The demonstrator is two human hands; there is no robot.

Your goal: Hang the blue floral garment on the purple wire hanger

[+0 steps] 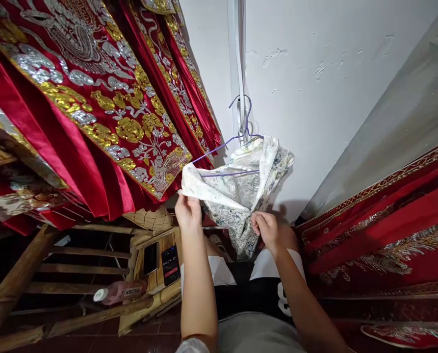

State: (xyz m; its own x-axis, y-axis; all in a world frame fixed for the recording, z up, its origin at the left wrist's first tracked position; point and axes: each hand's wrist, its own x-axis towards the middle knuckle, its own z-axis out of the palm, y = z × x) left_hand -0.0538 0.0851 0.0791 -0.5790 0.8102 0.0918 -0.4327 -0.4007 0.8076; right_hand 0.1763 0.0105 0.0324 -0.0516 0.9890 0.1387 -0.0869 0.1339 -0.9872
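Observation:
A white shirt with a floral print [229, 196] hangs in front of me on a thin purple hanger [219, 148]. Its right shoulder sits over the hanger arm, while the left part sags around the hanger's left end. My left hand [189, 212] pinches the shirt's edge at the left, below that shoulder. Lower and to the right, my right hand [266, 227] is closed on the front of the shirt, where the two front edges meet. The hanger's hook is up by a pale vertical strip [237, 63] on the wall.
Red embroidered cloth [130, 108] with gold and silver sequins hangs at the left; more red cloth [395, 235] hangs at the right. On a bamboo bench [141, 309] lie two phones, one showing a timer [170, 264], and a pink bottle [121, 292]. A white wall [296, 98] stands ahead.

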